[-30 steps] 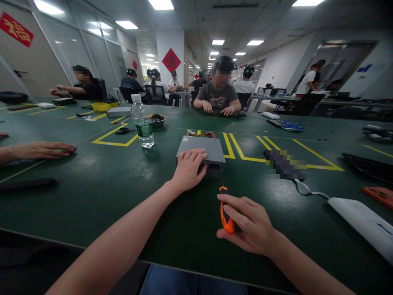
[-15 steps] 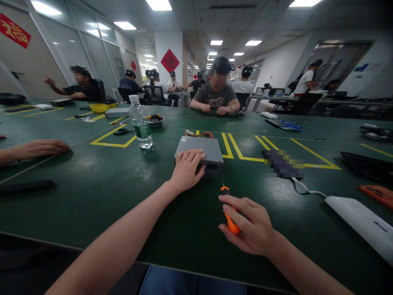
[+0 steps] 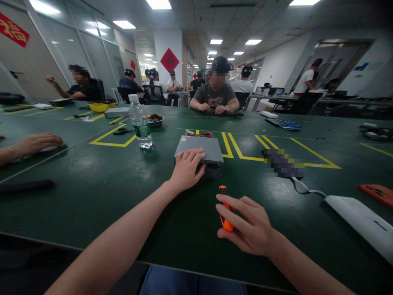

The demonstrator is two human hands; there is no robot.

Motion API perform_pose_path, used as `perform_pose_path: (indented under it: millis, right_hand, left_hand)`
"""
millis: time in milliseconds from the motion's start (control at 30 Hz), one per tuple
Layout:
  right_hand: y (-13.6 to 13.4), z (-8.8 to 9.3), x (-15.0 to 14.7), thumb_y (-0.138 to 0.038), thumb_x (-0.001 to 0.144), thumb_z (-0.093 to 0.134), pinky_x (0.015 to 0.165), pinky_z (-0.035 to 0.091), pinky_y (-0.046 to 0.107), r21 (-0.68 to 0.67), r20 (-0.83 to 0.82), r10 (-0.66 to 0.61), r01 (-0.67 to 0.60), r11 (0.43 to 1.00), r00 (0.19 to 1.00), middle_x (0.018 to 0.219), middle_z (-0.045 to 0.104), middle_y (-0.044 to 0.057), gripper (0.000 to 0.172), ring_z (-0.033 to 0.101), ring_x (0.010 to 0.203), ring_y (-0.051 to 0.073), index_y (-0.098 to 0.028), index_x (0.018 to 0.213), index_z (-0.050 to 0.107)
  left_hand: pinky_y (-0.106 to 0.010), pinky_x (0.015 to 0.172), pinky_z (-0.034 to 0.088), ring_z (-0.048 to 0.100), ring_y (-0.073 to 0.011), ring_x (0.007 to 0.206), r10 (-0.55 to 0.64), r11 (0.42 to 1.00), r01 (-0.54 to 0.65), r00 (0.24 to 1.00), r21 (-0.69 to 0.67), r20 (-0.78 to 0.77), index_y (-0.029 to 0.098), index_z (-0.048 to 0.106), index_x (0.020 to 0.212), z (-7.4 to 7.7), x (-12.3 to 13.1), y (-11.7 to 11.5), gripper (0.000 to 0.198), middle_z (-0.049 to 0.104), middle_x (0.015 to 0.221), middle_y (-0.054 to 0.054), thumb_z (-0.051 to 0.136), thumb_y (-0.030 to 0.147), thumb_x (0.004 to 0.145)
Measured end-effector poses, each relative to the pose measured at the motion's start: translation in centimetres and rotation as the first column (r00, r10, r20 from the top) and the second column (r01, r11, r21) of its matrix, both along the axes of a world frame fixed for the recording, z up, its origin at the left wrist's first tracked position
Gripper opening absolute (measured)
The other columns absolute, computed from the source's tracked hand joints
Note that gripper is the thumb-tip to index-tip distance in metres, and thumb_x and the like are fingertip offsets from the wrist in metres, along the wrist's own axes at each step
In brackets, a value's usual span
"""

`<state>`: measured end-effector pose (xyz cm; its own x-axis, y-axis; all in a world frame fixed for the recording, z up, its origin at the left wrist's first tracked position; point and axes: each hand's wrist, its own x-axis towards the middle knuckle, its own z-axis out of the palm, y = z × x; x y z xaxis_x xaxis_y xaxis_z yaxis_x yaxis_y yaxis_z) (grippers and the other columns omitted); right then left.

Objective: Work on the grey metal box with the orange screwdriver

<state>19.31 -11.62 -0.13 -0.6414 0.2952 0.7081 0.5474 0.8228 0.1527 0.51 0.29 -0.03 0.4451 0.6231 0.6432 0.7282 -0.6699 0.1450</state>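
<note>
A grey metal computer power supply lies on the green table, its bundled cables at the far side. My left hand rests over its near left part, fingers on top and thumb down by the front face, gripping it. My right hand holds an orange and black screwdriver between thumb and fingers. The shaft of the screwdriver points away from me, its tip at the front right corner of the power supply; the exact contact spot is too small to make out.
A water bottle stands left of the power supply, with a metal bowl behind it. At right lie a blurred-out dark object, a white power strip and an orange phone. Another person's hand is at far left; a person sits opposite.
The screwdriver handle has swung slightly left and turned in my right hand. My left hand stays put. At far left the other person's hand has shifted left; a dark object at the right is gone.
</note>
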Motion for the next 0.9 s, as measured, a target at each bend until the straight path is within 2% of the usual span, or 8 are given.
perform_pose_path:
  millis: [100,233,333,467,633,733,900]
  right_hand:
    - [0.13,-0.36,-0.20,-0.035,0.085,0.057,0.058,0.050,0.028,0.018,-0.049,0.004,-0.003,1.000,0.999,0.101,0.064,0.017,0.027,0.063,0.077,0.018,-0.013,0.100,0.052]
    - [0.22,-0.67,-0.22,-0.040,0.084,0.056,0.065,0.053,0.030,-0.038,-0.099,0.010,-0.013,0.999,0.995,0.099,0.063,0.015,0.033,0.063,0.084,0.020,-0.014,0.103,0.048]
    - [0.11,-0.43,-0.18,-0.035,0.086,0.050,0.068,0.054,0.032,-0.066,-0.046,0.020,-0.023,0.998,0.999,0.102,0.061,0.017,0.033,0.062,0.091,0.022,-0.012,0.110,0.048]
    - [0.02,-0.06,-0.28,-0.032,0.089,0.047,0.066,0.053,0.032,-0.032,0.048,-0.009,0.011,0.999,0.999,0.100,0.061,0.017,0.030,0.062,0.090,0.022,-0.012,0.110,0.053]
    - [0.33,-0.46,-0.31,-0.037,0.085,0.057,0.061,0.053,0.029,0.008,-0.085,-0.010,0.011,1.000,0.996,0.097,0.063,0.014,0.030,0.063,0.080,0.018,-0.015,0.103,0.049]
    - [0.40,-0.64,-0.20,-0.039,0.083,0.058,0.064,0.055,0.031,-0.025,-0.127,0.006,-0.010,1.000,0.992,0.097,0.063,0.014,0.033,0.065,0.082,0.020,-0.016,0.103,0.047]
    - [0.12,-0.28,-0.16,-0.032,0.086,0.048,0.071,0.054,0.034,-0.063,-0.028,0.011,-0.013,0.998,1.000,0.104,0.060,0.017,0.033,0.062,0.092,0.022,-0.012,0.112,0.048]
  left_hand:
    - [-0.040,0.098,0.028,0.043,-0.0219,0.119,-0.009,1.000,0.009,1.000,-0.002,-0.001,0.023,0.050,0.115,0.04,0.00,-0.03,0.030,0.052,0.129,-0.004,0.048,0.026,0.085]
    - [-0.040,0.098,0.029,0.042,-0.0225,0.120,0.001,1.000,-0.001,1.000,-0.008,0.000,0.024,0.050,0.115,0.02,-0.01,-0.05,0.031,0.052,0.129,-0.004,0.048,0.026,0.085]
    - [-0.040,0.098,0.029,0.042,-0.0225,0.120,0.000,1.000,0.000,1.000,-0.010,-0.005,0.024,0.050,0.115,-0.01,-0.01,-0.03,0.031,0.052,0.129,-0.004,0.048,0.026,0.085]
    - [-0.040,0.098,0.029,0.042,-0.0220,0.120,0.001,1.000,-0.001,1.000,-0.001,-0.006,0.023,0.050,0.115,-0.03,-0.02,0.01,0.030,0.052,0.129,-0.004,0.047,0.027,0.085]
    - [-0.040,0.098,0.029,0.043,-0.0219,0.119,-0.002,1.000,0.002,1.000,-0.003,-0.009,0.023,0.050,0.115,-0.01,0.02,0.01,0.031,0.052,0.129,-0.004,0.049,0.026,0.084]
    - [-0.041,0.098,0.029,0.043,-0.0227,0.119,0.003,1.000,-0.003,1.000,-0.004,-0.006,0.024,0.051,0.115,-0.01,0.06,-0.01,0.031,0.052,0.129,-0.004,0.048,0.026,0.084]
    - [-0.040,0.097,0.029,0.043,-0.0224,0.119,0.002,1.000,-0.003,1.000,-0.006,-0.004,0.023,0.050,0.115,0.01,0.05,-0.06,0.031,0.052,0.129,-0.004,0.048,0.026,0.084]
